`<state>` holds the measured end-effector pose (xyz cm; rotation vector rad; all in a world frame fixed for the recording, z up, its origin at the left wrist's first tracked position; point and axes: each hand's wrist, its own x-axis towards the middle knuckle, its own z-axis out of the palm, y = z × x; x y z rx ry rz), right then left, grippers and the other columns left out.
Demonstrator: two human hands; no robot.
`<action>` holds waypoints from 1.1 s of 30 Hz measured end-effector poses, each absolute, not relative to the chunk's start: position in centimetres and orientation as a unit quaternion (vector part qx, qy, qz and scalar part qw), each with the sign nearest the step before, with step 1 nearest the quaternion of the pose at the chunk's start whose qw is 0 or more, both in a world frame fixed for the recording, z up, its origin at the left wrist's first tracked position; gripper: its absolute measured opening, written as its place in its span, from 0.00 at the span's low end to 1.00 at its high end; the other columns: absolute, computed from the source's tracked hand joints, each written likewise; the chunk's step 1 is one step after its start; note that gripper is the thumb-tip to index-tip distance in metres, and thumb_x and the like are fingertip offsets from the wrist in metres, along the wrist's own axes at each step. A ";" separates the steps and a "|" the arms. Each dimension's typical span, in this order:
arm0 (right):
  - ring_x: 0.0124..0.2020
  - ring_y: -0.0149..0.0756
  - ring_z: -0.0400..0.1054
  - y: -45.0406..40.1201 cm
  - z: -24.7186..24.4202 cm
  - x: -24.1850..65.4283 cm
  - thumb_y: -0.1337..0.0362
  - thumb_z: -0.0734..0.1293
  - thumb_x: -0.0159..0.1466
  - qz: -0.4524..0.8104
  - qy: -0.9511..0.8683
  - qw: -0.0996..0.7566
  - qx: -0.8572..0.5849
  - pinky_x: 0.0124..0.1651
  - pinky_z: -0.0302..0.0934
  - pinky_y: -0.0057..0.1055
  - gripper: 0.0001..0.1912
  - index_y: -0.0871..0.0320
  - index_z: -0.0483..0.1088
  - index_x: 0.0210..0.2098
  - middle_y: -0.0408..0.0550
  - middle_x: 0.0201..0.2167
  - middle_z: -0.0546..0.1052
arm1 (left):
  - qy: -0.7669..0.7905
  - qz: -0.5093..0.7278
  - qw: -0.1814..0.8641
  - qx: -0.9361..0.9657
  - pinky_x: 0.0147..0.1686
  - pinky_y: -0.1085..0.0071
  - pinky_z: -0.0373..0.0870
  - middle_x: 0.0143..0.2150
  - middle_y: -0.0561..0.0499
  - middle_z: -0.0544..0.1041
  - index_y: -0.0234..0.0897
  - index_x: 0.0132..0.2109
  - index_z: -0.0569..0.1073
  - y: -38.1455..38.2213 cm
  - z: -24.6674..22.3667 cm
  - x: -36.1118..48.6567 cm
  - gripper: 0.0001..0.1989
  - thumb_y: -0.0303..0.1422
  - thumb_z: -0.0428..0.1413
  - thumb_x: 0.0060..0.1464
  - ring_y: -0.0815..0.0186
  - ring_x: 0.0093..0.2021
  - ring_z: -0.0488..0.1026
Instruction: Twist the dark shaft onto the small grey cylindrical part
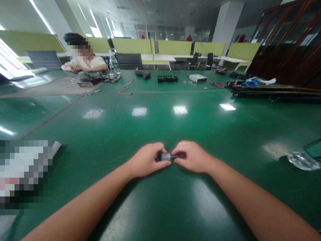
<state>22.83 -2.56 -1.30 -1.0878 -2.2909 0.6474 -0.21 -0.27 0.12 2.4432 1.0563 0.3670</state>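
Near the middle of the green table, a small cylinder (166, 156) with a silver-grey body lies between my two hands. My left hand (149, 159) is closed around its left end, with fingers behind and thumb in front. A thin dark shaft (177, 156) extends from the cylinder's right side, and my right hand (191, 156) pinches it. The two thumbs are close to each other. Both ends of the piece are partly hidden by my fingers.
The green table (160, 124) carries a black part (167, 79), a grey box (197, 78) and a cable (125, 88) at the far side. Dark strips (276, 93) lie far right, a clear bottle (303, 160) right. A person (86, 63) sits far left; a blurred-out item (25, 170) lies near left.
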 end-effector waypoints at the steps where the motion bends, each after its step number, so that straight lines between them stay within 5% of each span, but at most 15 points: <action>1: 0.37 0.35 0.70 -2.6 -1.3 22.8 0.69 0.71 0.60 0.239 -0.846 0.257 -0.402 0.41 0.61 0.30 0.06 0.57 0.78 0.38 0.47 0.35 0.78 | 0.382 0.133 0.226 0.886 0.31 0.72 0.61 0.34 0.52 0.75 0.38 0.38 0.73 -0.3 0.1 -0.2 0.13 0.43 0.60 0.55 0.65 0.32 0.70; 33: 0.37 0.35 0.70 -2.8 -0.7 23.2 0.70 0.70 0.60 0.240 -0.851 0.237 -0.403 0.42 0.61 0.29 0.07 0.58 0.79 0.39 0.47 0.34 0.79 | 0.379 0.126 0.220 0.890 0.32 0.72 0.60 0.34 0.53 0.75 0.38 0.39 0.73 -0.2 0.1 -0.4 0.12 0.42 0.61 0.55 0.66 0.32 0.70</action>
